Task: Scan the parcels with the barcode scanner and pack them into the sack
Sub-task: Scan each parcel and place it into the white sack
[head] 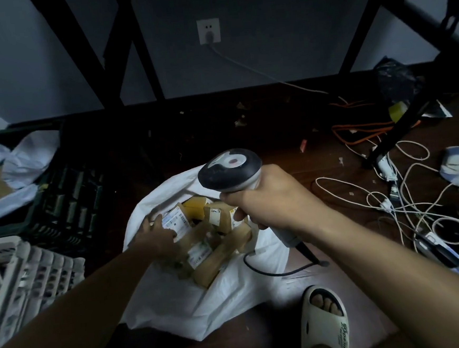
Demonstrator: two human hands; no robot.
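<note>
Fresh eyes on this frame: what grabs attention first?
The barcode scanner at centre, gripped by the right hand above the open white sack. Inside the sack lie brown parcels with white labels, and the left hand reaches in to touch one. A tangle of white cables sprawls over the floor at the right.
</note>
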